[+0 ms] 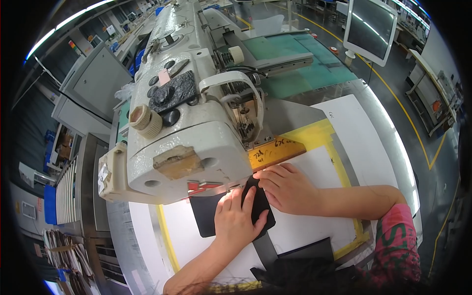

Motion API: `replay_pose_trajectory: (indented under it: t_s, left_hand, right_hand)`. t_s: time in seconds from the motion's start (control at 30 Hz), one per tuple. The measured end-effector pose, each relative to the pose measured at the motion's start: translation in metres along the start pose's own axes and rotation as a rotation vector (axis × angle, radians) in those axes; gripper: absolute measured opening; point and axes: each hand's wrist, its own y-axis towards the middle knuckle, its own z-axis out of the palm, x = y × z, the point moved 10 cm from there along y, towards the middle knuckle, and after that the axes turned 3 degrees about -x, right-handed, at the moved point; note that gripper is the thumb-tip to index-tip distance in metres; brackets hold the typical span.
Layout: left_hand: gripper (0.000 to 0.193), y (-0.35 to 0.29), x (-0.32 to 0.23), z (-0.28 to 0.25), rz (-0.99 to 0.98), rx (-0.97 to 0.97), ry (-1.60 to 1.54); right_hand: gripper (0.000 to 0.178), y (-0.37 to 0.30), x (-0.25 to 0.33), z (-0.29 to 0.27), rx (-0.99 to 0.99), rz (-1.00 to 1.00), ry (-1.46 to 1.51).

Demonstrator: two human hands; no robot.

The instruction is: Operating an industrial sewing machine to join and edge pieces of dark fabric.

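Note:
Under the white head of an industrial sewing machine [189,157] lies a flat black piece with rounded corners [202,223], perhaps fabric or leather. My left hand [236,219] rests on it palm down, fingers and thumb apart, with the fingertips close to the lit area below the machine head. From the right my right hand [287,189] reaches in with bent fingers pressed together. Its fingertips close on the upper end of a black strip [251,184] between both hands. The machine hides the far edge of the black piece. A yellow block [276,153] with handwriting sits just beyond my right fingers.
Yellow tape [344,172] frames the white work sheet [307,223]. More black pieces [307,255] lie near me, beside a dark grey strip [266,251]. A green surface [295,64] extends behind the machine, and a monitor [371,29] stands far right. Stacked papers [69,255] are at left.

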Motion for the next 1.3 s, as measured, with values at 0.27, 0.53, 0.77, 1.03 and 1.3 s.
replay_pose_trajectory:
  t_s: [0.27, 0.53, 0.77, 1.03, 1.3]
  left_hand:
    - [0.06, 0.001, 0.001, 0.0, -0.006, 0.0, 0.02]
    - [0.056, 0.002, -0.002, -0.004, 0.031, -0.056, 0.045]
    - [0.055, 0.003, -0.007, -0.01, 0.056, -0.086, 0.068]
    - [0.054, 0.004, -0.009, -0.009, 0.02, -0.08, 0.064]
    - [0.058, 0.002, -0.004, -0.005, -0.02, -0.049, 0.035]
  right_hand:
    - [0.031, -0.001, -0.008, 0.006, 0.019, 0.045, 0.069]
    - [0.027, 0.0, -0.016, 0.006, -0.008, 0.092, 0.18]
    - [0.023, 0.0, -0.025, 0.0, -0.052, 0.148, 0.314]
    - [0.022, -0.002, -0.038, -0.003, -0.057, 0.247, 0.373]
    - [0.019, 0.0, -0.036, -0.005, -0.08, 0.239, 0.348]
